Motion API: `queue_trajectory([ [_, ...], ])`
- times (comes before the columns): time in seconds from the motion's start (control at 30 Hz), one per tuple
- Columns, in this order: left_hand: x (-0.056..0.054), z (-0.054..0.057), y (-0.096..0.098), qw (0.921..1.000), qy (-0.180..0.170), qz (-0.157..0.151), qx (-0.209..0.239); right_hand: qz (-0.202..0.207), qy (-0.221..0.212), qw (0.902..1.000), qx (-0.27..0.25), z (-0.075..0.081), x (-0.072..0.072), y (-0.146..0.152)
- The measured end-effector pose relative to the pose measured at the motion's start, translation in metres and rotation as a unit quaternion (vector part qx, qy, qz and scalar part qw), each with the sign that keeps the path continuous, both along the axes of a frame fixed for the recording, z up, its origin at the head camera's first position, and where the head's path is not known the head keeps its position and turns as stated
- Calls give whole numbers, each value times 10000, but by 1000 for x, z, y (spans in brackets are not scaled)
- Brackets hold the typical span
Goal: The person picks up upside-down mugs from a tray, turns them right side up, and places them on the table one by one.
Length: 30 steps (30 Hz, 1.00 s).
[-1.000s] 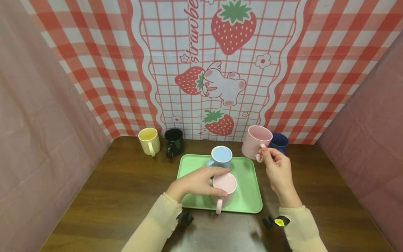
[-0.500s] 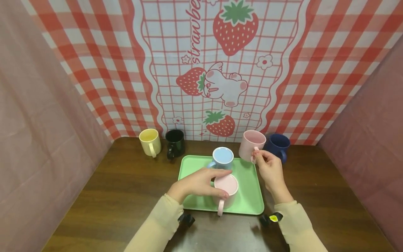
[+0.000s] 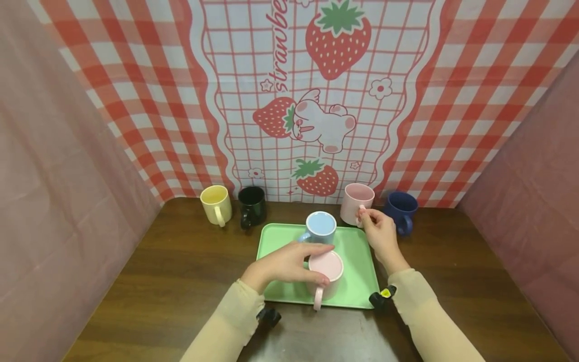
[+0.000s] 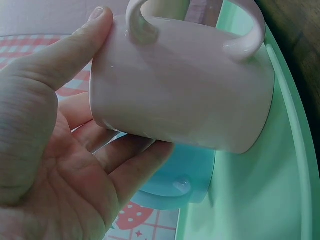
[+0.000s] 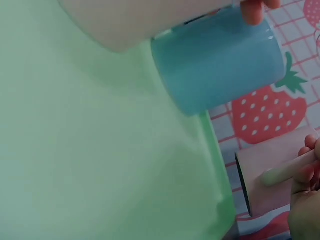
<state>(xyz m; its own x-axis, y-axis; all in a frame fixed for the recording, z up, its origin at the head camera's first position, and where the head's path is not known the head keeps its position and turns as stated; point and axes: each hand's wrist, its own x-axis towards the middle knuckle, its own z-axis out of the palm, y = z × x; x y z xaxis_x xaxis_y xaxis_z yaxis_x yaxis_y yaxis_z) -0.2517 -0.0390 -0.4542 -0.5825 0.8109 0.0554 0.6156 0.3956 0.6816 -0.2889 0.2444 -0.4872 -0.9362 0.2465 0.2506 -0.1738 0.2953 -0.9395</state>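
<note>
On the green tray [image 3: 357,281], a pink mug [image 3: 326,267] stands upside down with its handle toward the front. My left hand [image 3: 289,261] grips it, thumb near the base rim and fingers along the far side, as the left wrist view [image 4: 175,85] also has it. Behind it, a light blue mug [image 3: 321,224] is upside down too, close to the left fingertips. My right hand [image 3: 382,234] pinches the handle of a second pink mug [image 3: 355,203], which is upright just beyond the tray's back right corner.
An upright dark blue mug [image 3: 400,208] stands right of the held pink one. At the back left are a yellow mug [image 3: 215,205] and a black mug [image 3: 252,206], both upright. A checked strawberry cloth [image 3: 316,125] hangs behind the brown table [image 3: 172,281].
My right hand has moved left and slightly lower with the pink mug, away from in front of the dark blue mug, which now shows fully. The left hand stays on its mug.
</note>
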Motion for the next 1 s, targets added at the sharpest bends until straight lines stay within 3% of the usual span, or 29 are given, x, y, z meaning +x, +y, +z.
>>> queue_trajectory([
  [0.37, -1, -2, -2, 9998, -89, -1, 149, -288, -296, 9977, 536, -13, -14, 3],
  [0.6, -1, -2, -1, 9999, -102, -4, 132, -232, -290, 9972, 651, -16, -16, 6],
  [1.0, -1, -1, -1, 9998, -133, 26, 117, -129, -709, 9905, 1172, -14, -17, 14],
])
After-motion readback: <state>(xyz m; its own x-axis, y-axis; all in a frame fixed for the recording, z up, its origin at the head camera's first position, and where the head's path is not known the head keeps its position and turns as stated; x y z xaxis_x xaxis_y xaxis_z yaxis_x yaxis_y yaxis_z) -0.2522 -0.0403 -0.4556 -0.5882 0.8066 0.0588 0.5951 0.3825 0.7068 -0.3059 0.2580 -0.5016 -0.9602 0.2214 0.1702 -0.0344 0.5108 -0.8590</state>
